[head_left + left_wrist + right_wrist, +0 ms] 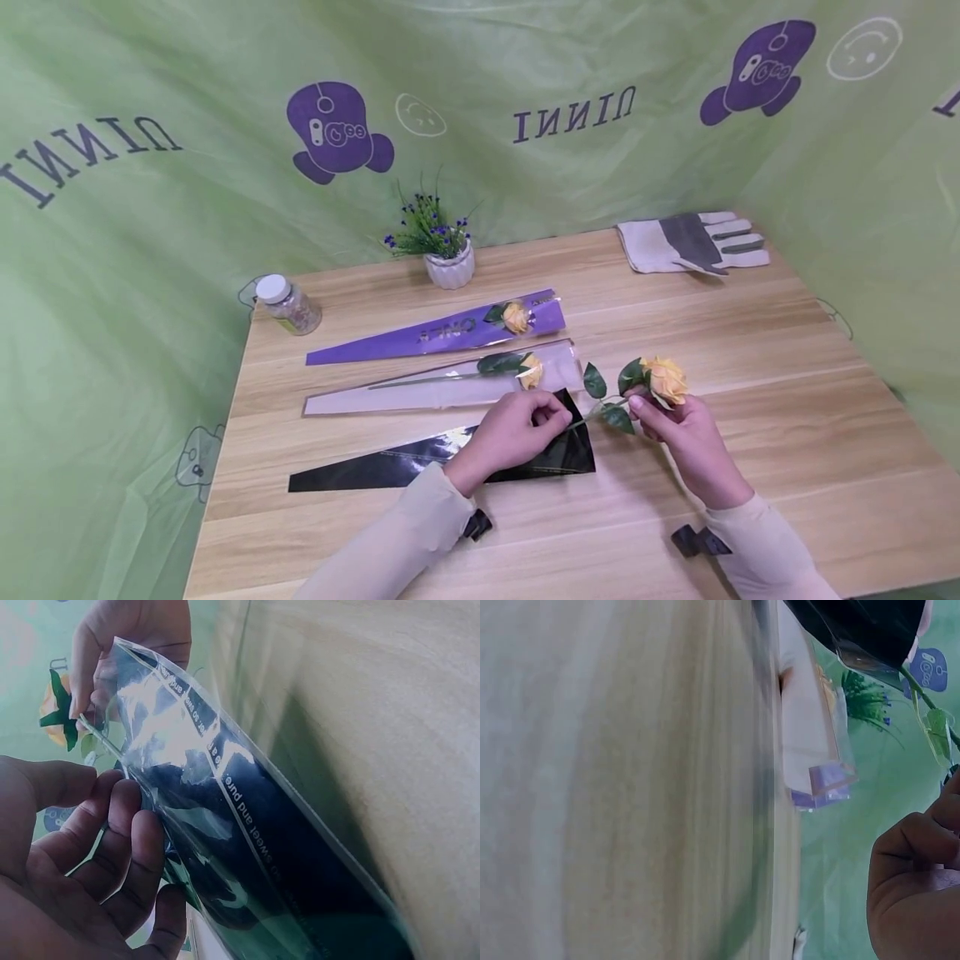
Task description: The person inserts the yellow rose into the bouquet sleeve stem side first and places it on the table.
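In the head view my right hand [697,446] pinches an artificial yellow rose [667,381] by its stem, just under the bloom. Green leaves [618,417] spread from that stem. My left hand [517,429] has its thumb and fingers together at the wide end of a black flower sleeve [352,469], pinching its edge. The left wrist view shows the clear front of the sleeve [225,802] with white lettering. There the stem [105,739] runs into the sleeve's mouth beside my left fingers; its lower end is hidden. In the right wrist view the sleeve [870,630] is lifted off the table at its mouth.
Behind the black sleeve lie a white sleeve [345,403] and a purple sleeve [375,348], each with a yellow rose inside. Farther back stand a lidded jar [292,310] and a potted plant [450,268]. Work gloves [686,242] lie at the back right.
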